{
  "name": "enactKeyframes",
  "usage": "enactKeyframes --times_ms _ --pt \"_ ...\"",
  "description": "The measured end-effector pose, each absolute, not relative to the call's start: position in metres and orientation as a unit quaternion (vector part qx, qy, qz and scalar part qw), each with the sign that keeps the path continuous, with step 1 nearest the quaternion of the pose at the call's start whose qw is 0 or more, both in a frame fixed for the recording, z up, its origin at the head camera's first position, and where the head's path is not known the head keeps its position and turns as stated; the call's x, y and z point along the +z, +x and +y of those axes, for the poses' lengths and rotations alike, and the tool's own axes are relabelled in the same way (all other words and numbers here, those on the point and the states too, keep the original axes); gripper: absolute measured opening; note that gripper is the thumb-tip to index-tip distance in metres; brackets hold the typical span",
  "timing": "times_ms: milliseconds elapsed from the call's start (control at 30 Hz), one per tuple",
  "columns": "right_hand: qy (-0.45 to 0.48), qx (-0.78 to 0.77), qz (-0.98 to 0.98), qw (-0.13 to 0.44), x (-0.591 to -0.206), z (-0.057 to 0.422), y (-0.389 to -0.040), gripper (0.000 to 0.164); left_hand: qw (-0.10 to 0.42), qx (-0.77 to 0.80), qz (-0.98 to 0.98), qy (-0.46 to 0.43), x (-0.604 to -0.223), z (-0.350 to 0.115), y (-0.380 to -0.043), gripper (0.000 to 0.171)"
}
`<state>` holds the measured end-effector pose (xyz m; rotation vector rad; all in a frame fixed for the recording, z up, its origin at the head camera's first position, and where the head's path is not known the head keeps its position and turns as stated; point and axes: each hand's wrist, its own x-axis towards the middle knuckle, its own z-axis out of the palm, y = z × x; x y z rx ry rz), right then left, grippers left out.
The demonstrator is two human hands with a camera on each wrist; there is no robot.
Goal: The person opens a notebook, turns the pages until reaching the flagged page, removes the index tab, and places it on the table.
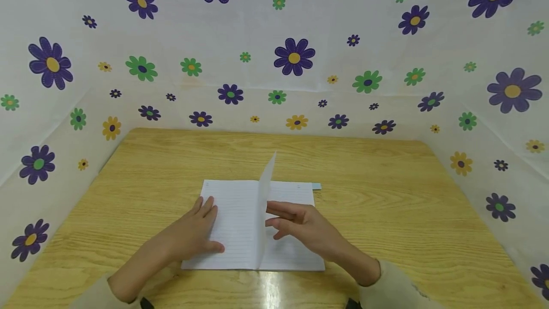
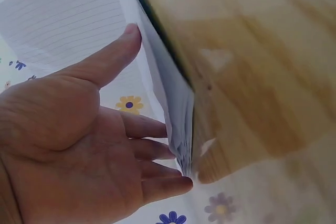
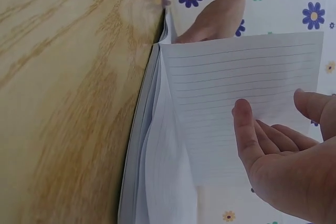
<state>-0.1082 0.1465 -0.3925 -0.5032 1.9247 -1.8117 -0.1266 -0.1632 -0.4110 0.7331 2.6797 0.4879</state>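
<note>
A lined notebook [image 1: 233,223] lies spread on the wooden table. One of its pages [image 1: 264,204] stands nearly upright along the middle fold. On the left page rests my left hand [image 1: 193,230], fingers spread, thumb toward the page's lower part; in the left wrist view its fingertips reach the notebook's outer edge. My right hand [image 1: 302,228] is over the right page, its fingertips against or just beside the raised page's right face. The right wrist view shows those fingers [image 3: 244,121] loosely bent, with the thumb apart and the lined sheet [image 3: 236,72] behind them.
A pale blue tab [image 1: 317,186] sticks out at the notebook's upper right edge. The wooden table [image 1: 377,180] extends around the notebook. White cloth [image 1: 257,23] printed with flowers stands along its back and both sides.
</note>
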Motion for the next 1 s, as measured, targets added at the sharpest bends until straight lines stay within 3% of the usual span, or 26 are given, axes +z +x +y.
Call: enactKeyframes --times_ms 333,633,1000 --pt "-0.224 -0.647 0.695 0.223 -0.397 0.138 -0.109 0.049 0.083 0.174 0.95 0.247 -0.395 -0.168 -0.131 0.075" --pt "-0.238 -0.641 0.692 0.231 -0.405 0.132 -0.111 0.046 -0.003 0.221 0.942 0.251 -0.377 -0.17 -0.125 0.062" --pt "-0.245 -0.625 0.7 0.244 -0.413 0.126 -0.109 0.044 -0.007 0.275 0.934 0.228 -0.365 -0.176 -0.116 0.06"
